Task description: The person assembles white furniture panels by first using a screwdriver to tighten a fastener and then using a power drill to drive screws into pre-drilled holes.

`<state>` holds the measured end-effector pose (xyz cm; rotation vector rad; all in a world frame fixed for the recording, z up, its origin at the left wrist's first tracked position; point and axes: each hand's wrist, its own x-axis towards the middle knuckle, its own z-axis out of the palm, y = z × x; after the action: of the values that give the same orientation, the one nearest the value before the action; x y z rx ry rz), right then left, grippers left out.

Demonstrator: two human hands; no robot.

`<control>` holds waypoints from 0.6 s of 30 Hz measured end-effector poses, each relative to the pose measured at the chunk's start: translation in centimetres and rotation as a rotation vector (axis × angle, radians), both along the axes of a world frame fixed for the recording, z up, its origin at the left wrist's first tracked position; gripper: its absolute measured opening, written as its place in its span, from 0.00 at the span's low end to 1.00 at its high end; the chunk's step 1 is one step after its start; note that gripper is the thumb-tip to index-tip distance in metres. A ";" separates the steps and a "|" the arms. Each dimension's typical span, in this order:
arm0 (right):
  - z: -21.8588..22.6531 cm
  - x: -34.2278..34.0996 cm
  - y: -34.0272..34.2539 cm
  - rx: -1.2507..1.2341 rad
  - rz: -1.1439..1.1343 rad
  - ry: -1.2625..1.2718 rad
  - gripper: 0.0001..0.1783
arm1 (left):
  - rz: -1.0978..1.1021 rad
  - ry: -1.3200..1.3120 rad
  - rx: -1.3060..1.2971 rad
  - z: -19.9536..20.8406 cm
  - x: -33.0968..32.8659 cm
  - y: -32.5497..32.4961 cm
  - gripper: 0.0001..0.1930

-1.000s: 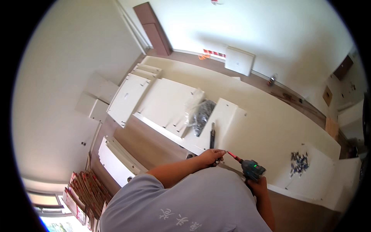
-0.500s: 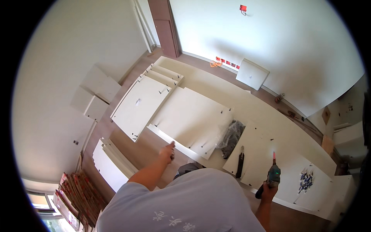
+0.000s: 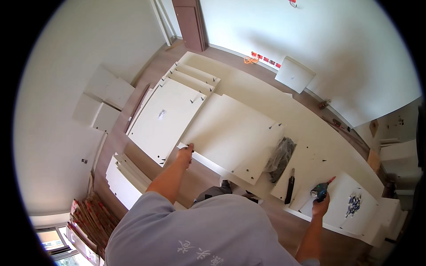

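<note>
My left hand [image 3: 184, 157] is closed at the near left corner of a white panel [image 3: 230, 128]. Its fingers cover the spot at that corner, so whatever they pinch is hidden. Dark bolts [image 3: 275, 125] stand up from the same panel at its far right corner, with more near its right front edge. My right hand [image 3: 321, 206] grips a cordless drill [image 3: 319, 191] with a red tip, held above a white board at the right. A black utility knife [image 3: 289, 186] lies on a board left of the drill.
Stacked white panels with bolts [image 3: 166, 115] lie at the left of the long board [image 3: 248, 84]. A clear plastic bag of dark parts [image 3: 280, 162] and a pile of small fittings [image 3: 353, 205] rest on the boards. Folded cardboard [image 3: 93, 219] leans at lower left.
My left hand has moved up and left onto the panel's corner. The drill has swung so its tip points up and right. The view has shifted a little.
</note>
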<state>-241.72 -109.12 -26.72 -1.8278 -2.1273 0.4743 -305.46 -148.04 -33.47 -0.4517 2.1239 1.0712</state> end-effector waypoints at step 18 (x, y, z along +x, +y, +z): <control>3.9 -9.5 -6.1 0.109 0.342 0.182 0.23 | 0.051 -0.247 -0.050 4.3 1.3 0.6 0.16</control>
<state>-251.23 -115.18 -22.87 -1.3121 -2.2927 0.5652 -304.20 -147.46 -29.15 -0.6315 1.9321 0.9398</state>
